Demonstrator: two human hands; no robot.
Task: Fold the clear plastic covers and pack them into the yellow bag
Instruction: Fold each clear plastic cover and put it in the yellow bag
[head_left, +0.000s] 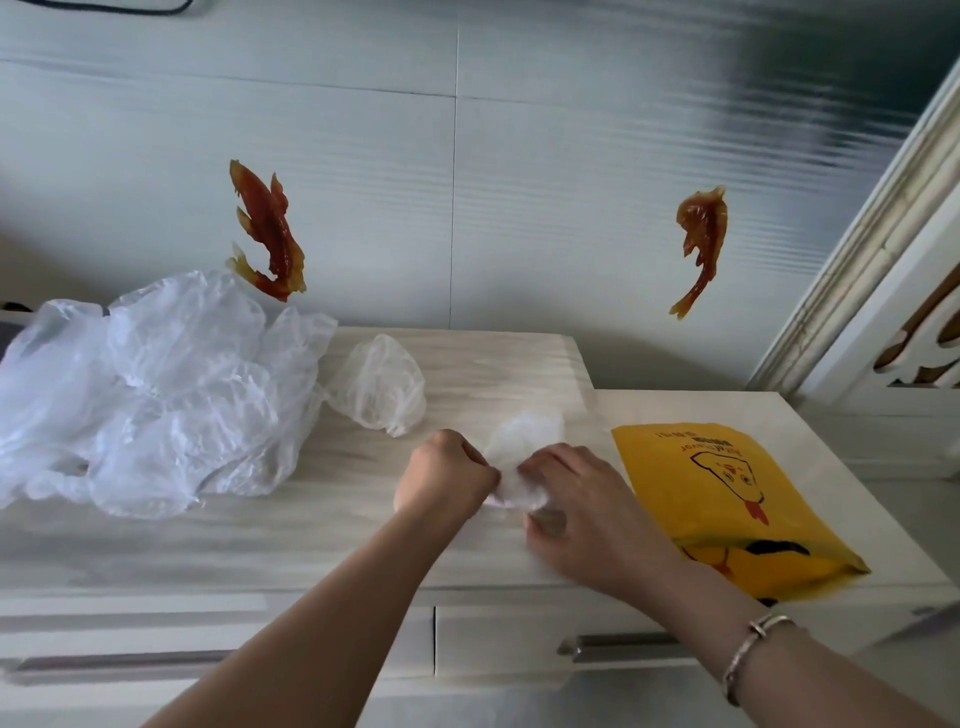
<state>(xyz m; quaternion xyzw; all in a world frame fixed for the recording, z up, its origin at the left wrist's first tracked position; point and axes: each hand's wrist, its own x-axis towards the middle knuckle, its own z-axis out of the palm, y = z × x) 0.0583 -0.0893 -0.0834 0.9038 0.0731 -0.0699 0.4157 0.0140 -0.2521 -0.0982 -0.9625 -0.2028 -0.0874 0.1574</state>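
Crumpled clear plastic covers (150, 395) lie in a loose heap at the far left of the pale wood-grain countertop (291, 525), reaching back to the wall. Just to the right of the heap, and touching its edge, sits a single cover (379, 384) puffed up into a rounded shape. On the wall above the heap is a red-orange fish decoration (267, 231).

Near the middle of the counter, the left hand (444, 475) is curled into a loose fist, its fingers pinching the left edge of a small bunched cover (524, 447) that rests on the surface. The right hand (579, 512) meets it from the other side: its fingers are bent down over the same cover and its thumb tucks under, so both hands grip the one piece between them, almost touching. Part of this cover shows beyond the knuckles as a whitish crumple; the rest is hidden under the hands. A silver bracelet (753, 654) circles the right wrist.

Just beside the right hand lies the yellow bag (722, 499), flat on the counter, printed with a cartoon face and small lettering. Its near end looks folded or lifted slightly. No cover can be seen inside it.

Higher on the wall to the right hangs a second fish decoration (701, 244), and a white carved frame (883, 270) rises at the far right edge. Drawer fronts with a metal handle (618, 644) run below the counter.
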